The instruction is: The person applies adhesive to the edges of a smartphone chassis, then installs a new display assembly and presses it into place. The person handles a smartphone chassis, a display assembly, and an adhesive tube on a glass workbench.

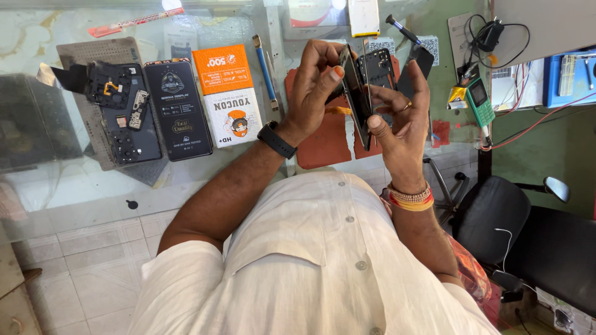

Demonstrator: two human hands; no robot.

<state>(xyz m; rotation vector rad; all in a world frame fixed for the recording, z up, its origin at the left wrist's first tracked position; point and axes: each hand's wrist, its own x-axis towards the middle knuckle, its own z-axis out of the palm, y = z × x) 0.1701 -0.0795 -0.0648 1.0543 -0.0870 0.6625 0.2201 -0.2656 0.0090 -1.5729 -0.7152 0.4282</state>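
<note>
Both hands grip an opened smartphone [363,93] edge-on above the glass desk [81,186]: left hand [316,84] pinching the screen side, right hand [403,118] bracing the back, keeping the halves parted.

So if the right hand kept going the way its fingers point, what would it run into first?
The right hand points up the picture along the opened phone it holds. Straight on, it would probably meet the screwdriver lying on the glass counter, though depth is hard to judge.

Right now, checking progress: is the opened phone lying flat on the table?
No, both hands, left hand and right hand, hold the phone above it.
</note>
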